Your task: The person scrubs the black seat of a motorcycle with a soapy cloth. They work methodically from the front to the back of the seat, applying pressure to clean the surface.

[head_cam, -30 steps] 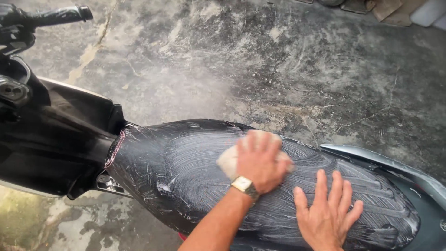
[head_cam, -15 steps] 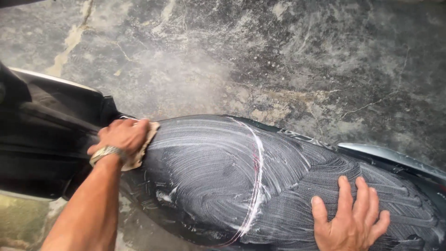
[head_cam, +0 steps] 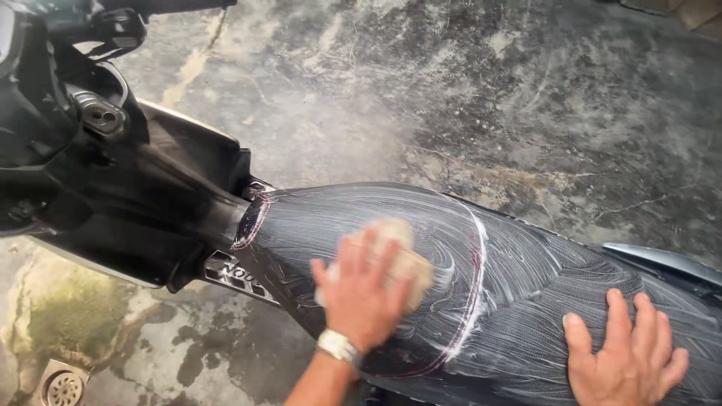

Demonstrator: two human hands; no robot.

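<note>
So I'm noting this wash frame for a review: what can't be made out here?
- Sponge: head view, motion-blurred and half covered by the left hand, so its full shape is unclear.
- Right hand: flat on the soapy scooter seat, its wrist cut off by the bottom edge.
- Seat rear: cut off by the right edge.
- Handlebar area: cropped at the top left.
- Floor drain: partly cut off by the bottom edge.

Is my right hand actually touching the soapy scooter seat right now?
Touching. The head view shows the right hand lying flat, fingers spread, on the soapy scooter seat, with no gap visible beneath the palm.
</note>
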